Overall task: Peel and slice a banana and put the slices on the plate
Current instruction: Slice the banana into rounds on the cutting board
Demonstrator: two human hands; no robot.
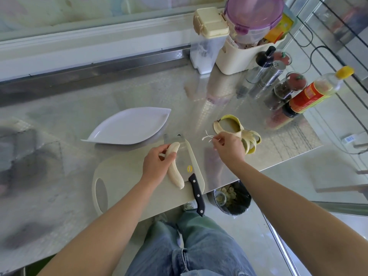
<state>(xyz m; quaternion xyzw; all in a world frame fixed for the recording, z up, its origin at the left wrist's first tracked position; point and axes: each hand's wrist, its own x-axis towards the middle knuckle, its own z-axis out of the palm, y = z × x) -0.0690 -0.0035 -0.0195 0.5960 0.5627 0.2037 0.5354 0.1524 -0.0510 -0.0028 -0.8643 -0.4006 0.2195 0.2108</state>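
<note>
The left hand (pixel 157 166) is holding the peeled banana (pixel 174 166) on the cutting board (pixel 127 176). The right hand (pixel 229 149) is pinching banana strings (pixel 207 137). The knife (pixel 196 193) below the left hand is sticking off the edge, so a bump could make it fall.

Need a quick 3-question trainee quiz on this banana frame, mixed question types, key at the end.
1. True or false: the plate already holds slices.
2. Which hand holds the peeled banana? A) left hand B) right hand
3. Fill in: the knife lies on the ____, handle toward the person.

Key: 1 false, it is empty. 2 A; the right hand pinches banana strings near the peel. 3 cutting board.
</note>
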